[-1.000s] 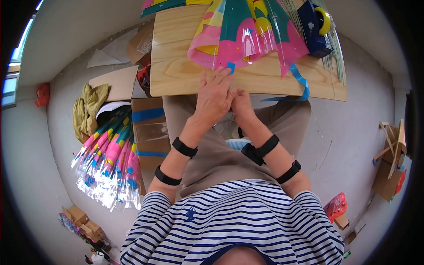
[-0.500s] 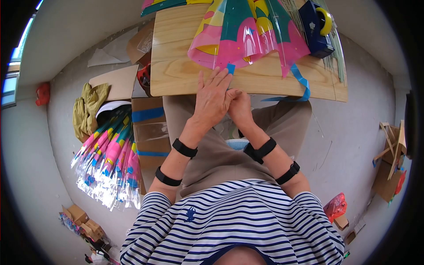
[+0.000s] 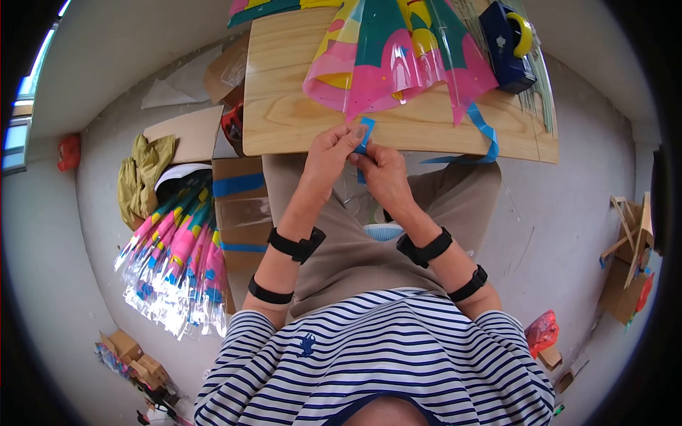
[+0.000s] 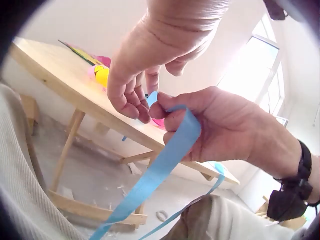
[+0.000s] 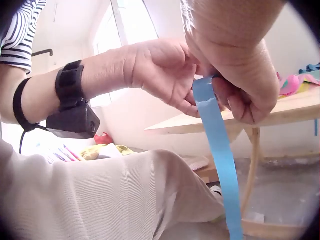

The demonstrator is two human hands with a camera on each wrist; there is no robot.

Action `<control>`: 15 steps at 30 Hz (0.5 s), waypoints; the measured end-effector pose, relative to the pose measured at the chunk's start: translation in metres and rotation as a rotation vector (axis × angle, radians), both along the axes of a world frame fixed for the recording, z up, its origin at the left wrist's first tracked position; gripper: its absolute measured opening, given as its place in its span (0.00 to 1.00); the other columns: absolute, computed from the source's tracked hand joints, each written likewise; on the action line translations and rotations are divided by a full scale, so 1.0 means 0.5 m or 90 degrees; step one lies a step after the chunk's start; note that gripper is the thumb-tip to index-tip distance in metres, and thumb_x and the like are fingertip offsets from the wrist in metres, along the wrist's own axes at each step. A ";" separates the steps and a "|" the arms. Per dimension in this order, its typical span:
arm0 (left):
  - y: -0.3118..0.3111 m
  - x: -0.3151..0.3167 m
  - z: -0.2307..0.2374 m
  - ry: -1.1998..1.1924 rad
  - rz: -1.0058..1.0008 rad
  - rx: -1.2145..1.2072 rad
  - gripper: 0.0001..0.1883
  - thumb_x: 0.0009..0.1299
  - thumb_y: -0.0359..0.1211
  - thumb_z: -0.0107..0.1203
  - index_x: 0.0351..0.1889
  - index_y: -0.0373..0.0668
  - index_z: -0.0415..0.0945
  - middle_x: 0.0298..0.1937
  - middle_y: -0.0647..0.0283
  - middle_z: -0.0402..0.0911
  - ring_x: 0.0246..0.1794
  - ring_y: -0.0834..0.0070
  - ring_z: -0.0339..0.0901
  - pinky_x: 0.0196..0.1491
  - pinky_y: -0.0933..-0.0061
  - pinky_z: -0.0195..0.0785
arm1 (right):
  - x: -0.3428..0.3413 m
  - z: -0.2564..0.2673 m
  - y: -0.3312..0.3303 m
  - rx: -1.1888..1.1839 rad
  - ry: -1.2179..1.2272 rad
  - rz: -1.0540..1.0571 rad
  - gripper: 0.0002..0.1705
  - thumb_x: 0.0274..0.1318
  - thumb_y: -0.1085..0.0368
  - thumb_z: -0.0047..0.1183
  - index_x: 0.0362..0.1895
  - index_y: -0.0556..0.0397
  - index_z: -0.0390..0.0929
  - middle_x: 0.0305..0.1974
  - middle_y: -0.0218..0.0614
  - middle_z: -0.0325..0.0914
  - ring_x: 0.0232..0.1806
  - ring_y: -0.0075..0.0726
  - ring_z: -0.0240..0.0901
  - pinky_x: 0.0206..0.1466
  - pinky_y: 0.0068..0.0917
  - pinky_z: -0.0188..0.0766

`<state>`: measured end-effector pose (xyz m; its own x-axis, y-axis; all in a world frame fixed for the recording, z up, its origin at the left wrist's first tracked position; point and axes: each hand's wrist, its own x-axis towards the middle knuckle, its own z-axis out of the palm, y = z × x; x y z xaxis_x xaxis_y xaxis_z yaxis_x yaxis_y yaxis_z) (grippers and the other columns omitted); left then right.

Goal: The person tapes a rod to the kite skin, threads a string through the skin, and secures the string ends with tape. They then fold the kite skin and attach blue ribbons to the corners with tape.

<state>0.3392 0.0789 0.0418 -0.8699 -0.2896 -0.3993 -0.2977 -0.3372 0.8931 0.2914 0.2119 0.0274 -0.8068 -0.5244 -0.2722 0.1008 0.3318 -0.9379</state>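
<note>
A flat blue ribbon (image 3: 366, 132) runs between my two hands, just above the table's front edge. My left hand (image 3: 325, 157) pinches its short upper end between thumb and fingers. My right hand (image 3: 391, 179) grips it close by, thumb over curled fingers, as the left wrist view shows. From there the ribbon (image 4: 167, 157) hangs in a long loop below the tabletop. Just beyond my fingertips lies a cone-shaped plastic sheet (image 3: 369, 60) printed in pink, green and yellow, its pink corner pointing at me.
More ribbon (image 3: 489, 135) curls over the wooden table (image 3: 284, 92) edge at right. A dark blue box (image 3: 503, 53) with a yellow ring (image 3: 524, 35) stands beside thin sticks (image 3: 545, 99). Left on the floor, printed cones (image 3: 177, 255) lie by a cardboard box (image 3: 241, 213).
My left hand has drawn back from the pink sheet's edge, its spread fingers now bent in a pinch. The blue ribbon end has come toward me, away from the sheet.
</note>
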 end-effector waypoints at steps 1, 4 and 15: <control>0.000 -0.003 -0.011 0.013 0.004 0.012 0.17 0.76 0.37 0.55 0.57 0.36 0.78 0.45 0.68 0.81 0.46 0.81 0.75 0.51 0.78 0.68 | 0.000 0.000 0.002 -0.016 -0.027 -0.013 0.11 0.60 0.66 0.58 0.31 0.63 0.79 0.19 0.31 0.70 0.23 0.20 0.63 0.27 0.27 0.64; 0.005 -0.024 -0.006 0.070 0.030 -0.055 0.16 0.74 0.33 0.56 0.56 0.34 0.78 0.44 0.68 0.81 0.45 0.81 0.74 0.51 0.78 0.68 | 0.001 -0.009 0.008 -0.041 -0.075 -0.028 0.11 0.59 0.66 0.59 0.31 0.63 0.79 0.20 0.34 0.71 0.22 0.23 0.66 0.28 0.29 0.65; -0.001 -0.071 -0.015 0.070 -0.019 -0.327 0.19 0.65 0.29 0.64 0.54 0.35 0.79 0.38 0.64 0.79 0.39 0.78 0.74 0.44 0.75 0.70 | 0.007 -0.065 0.015 -0.073 -0.203 -0.078 0.11 0.59 0.65 0.59 0.32 0.63 0.83 0.21 0.33 0.77 0.23 0.22 0.70 0.28 0.26 0.67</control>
<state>0.3035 0.0785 0.0346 -0.9093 -0.3990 -0.1181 -0.1957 0.1597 0.9676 0.2948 0.2193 -0.0051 -0.7495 -0.4713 -0.4649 0.4265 0.1934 -0.8836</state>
